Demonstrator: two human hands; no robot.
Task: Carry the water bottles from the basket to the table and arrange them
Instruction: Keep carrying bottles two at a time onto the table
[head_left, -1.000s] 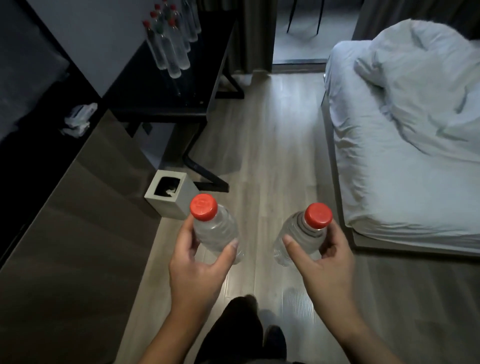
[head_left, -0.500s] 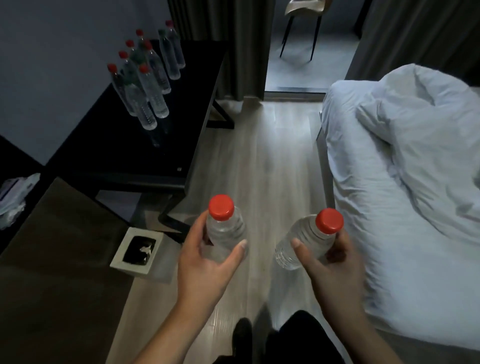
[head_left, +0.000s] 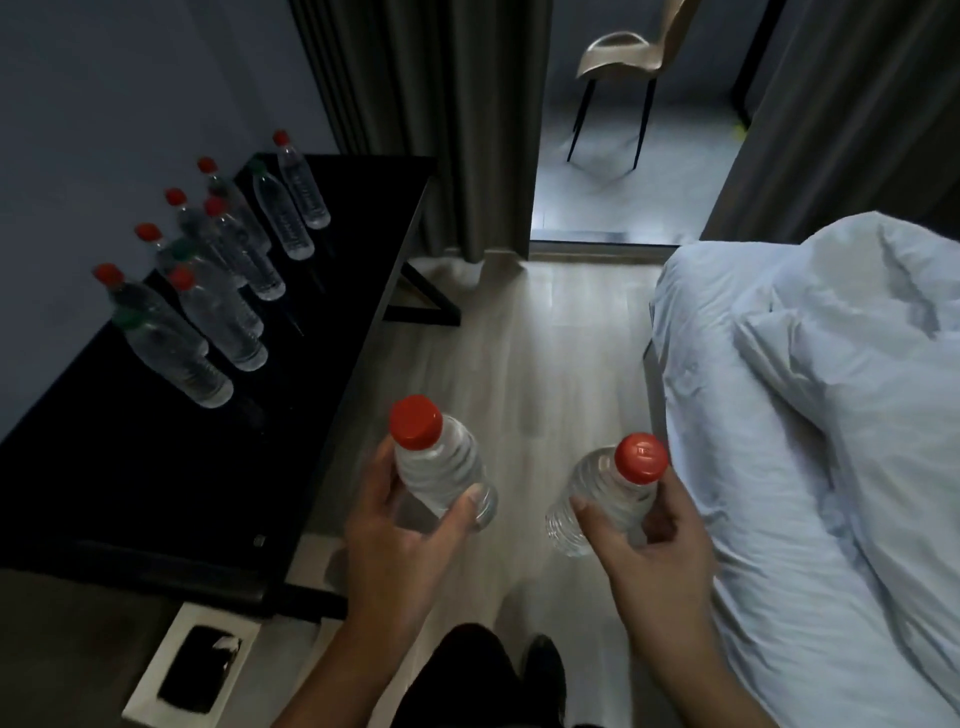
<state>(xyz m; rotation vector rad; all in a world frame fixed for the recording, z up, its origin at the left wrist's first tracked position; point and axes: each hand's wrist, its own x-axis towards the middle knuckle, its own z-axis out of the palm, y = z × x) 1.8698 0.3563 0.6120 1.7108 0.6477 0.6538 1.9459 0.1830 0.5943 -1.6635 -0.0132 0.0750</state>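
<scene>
While both bottles ride above the wooden floor (head_left: 545, 364), neither touches any surface. Left-hand bottle (head_left: 441, 467): clear, red cap, held near upright; left hand (head_left: 395, 540) wraps its lower body from below, thumb across the front, fingers curled behind. Right-hand bottle (head_left: 608, 493): clear, red cap, tilted with cap toward the bed; right hand (head_left: 654, 551) grips it around the middle, thumb on the near side, fingers curled round the far side. The two bottles sit side by side, apart, not touching.

Black table (head_left: 156, 493) lies to the left of the left hand, its edge just beside that bottle. On its far part, near the wall, stands a cluster of bottles (head_left: 218, 291), upright, mostly red caps, a few green, in rough rows.

White bed (head_left: 805, 441) with rumpled duvet fills the right. Small square bin (head_left: 192, 665) on the floor below the table's near end. Dark curtains (head_left: 441, 130) frame a doorway; a chair (head_left: 623, 62) stands beyond it. Person's dark shoes (head_left: 543, 670) at bottom.
</scene>
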